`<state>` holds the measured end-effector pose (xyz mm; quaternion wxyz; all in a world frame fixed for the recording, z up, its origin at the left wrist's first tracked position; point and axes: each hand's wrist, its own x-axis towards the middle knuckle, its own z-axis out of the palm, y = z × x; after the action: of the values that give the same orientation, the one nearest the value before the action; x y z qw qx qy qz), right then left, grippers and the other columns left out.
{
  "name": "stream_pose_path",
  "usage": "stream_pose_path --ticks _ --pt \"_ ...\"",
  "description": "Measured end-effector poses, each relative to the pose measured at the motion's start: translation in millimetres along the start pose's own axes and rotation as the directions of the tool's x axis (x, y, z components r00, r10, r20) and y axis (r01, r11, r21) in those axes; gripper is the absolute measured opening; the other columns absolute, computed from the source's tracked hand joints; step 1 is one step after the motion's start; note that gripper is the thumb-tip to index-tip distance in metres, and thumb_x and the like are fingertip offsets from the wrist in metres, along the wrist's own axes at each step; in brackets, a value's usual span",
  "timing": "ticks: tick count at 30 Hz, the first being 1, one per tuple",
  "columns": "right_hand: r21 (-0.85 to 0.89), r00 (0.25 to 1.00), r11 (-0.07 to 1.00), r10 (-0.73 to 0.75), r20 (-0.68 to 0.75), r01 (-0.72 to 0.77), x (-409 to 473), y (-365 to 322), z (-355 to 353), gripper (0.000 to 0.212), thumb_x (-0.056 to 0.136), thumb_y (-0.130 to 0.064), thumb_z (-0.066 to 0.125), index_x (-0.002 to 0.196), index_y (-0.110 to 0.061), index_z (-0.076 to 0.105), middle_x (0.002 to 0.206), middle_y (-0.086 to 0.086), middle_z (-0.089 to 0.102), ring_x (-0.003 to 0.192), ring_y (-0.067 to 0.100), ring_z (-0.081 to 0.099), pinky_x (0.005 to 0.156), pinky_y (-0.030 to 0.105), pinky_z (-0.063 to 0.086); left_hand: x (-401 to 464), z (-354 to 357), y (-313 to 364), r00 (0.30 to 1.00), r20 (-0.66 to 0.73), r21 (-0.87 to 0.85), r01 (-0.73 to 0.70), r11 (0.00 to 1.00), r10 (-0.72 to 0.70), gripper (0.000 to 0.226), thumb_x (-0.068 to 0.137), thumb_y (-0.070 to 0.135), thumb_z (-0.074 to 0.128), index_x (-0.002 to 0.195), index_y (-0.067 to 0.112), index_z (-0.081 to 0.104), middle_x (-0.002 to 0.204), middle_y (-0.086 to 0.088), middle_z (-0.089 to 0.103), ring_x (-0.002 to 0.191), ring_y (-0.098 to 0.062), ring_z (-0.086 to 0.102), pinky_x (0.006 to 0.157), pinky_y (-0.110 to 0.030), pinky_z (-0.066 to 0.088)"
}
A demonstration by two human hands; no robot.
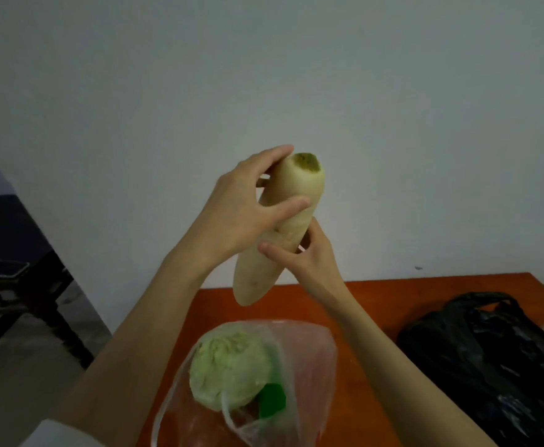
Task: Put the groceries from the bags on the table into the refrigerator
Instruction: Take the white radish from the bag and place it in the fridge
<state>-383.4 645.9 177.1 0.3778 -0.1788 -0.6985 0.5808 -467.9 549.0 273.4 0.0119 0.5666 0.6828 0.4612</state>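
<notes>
Pale white radish (277, 233) is held above the orange counter (377, 304): left hand (241, 214) wraps its upper half, right hand (299, 256) pinches below. Keep both gripping firmly, clearing the cabbage bag (312, 350) beneath the radish.

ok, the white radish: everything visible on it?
The white radish is long, pale cream, smooth-skinned, with a greenish-brown cut top. It is held in the air above the orange table, tilted, top up and away, blunt tip down. The left hand grips its upper half; the right hand holds its middle from the right.
</notes>
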Motion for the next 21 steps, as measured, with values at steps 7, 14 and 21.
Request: stream_pose_path --ticks 7,14,21 --pt "0.213 0.961 0.977 0.087 -0.261 -0.031 -51 -37 -101 0.047 0.066 -0.035 0.072 0.11 -0.021 0.061 0.102 -0.007 0.071 0.097 0.011 0.067 0.08 0.03 0.055 -31 66 -3 0.973 0.226 -0.066 0.072 0.995 -0.055 0.091 0.063 0.067 0.063 0.141 0.031 0.033 0.139 0.01 0.044 0.12 -0.003 0.045 0.103 -0.034 0.041" --pt "0.211 0.846 0.977 0.126 -0.517 -0.016 -164 -83 -213 0.062 0.067 -0.044 0.07 0.117 -0.009 0.059 0.111 0.008 0.069 0.099 0.021 0.067 0.082 0.038 0.056 -54 185 108 0.875 0.448 -0.091 -0.159 0.983 0.183 0.092 0.058 0.069 0.061 0.138 0.038 0.028 0.129 0.011 0.047 0.109 -0.009 0.053 0.088 -0.036 0.051" --pt "-0.04 0.853 0.979 0.154 -0.498 -0.2 -342 -141 -339 0.053 0.078 -0.032 0.067 0.127 -0.03 0.047 0.123 -0.005 0.059 0.111 0.014 0.06 0.089 0.037 0.054 -152 299 245 0.784 0.52 -0.506 -0.037 0.862 0.339 0.083 0.066 0.042 0.079 0.134 0.035 0.032 0.121 0.017 0.049 0.108 -0.004 0.052 0.083 -0.027 0.054"
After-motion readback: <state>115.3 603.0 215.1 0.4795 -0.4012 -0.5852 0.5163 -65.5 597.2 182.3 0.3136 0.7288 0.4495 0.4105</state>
